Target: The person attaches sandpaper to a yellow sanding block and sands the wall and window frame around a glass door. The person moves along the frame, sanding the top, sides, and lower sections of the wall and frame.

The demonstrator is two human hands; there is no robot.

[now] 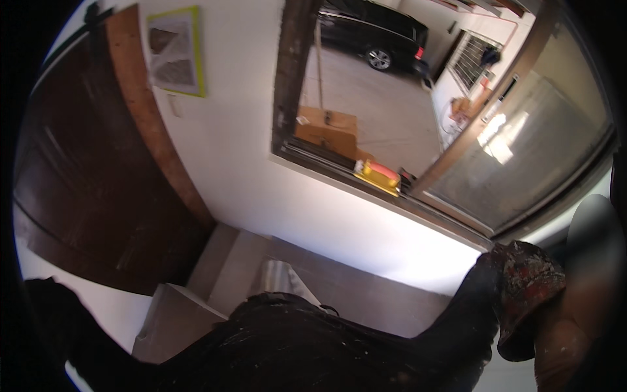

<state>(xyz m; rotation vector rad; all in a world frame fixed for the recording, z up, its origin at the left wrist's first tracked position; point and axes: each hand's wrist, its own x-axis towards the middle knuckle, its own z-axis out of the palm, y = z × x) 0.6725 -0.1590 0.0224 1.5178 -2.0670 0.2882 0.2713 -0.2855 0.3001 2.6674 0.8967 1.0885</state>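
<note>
Blurred and very near the view, my right hand [578,294] is raised at the right edge. One straight finger shape points upward, and the other fingers are hidden, so I cannot make out whether it holds anything. Beside this hand is a dark red, paint-spattered cloth [532,284], perhaps the sleeve's end. My left arm [98,333], in a dark sleeve, bends out past the left edge; its hand is out of sight. On the window ledge, apart from both arms, lies a yellow tool with a red grip [380,175], shaped like a hand sander.
A dark wooden door [98,176] stands left, near a framed picture [175,52]. Ahead is a brown window frame [359,176] with a sliding pane [522,144]. Beyond it are a cardboard box [328,130] and a black car [372,29]. Below sits a grey box-like block [179,317].
</note>
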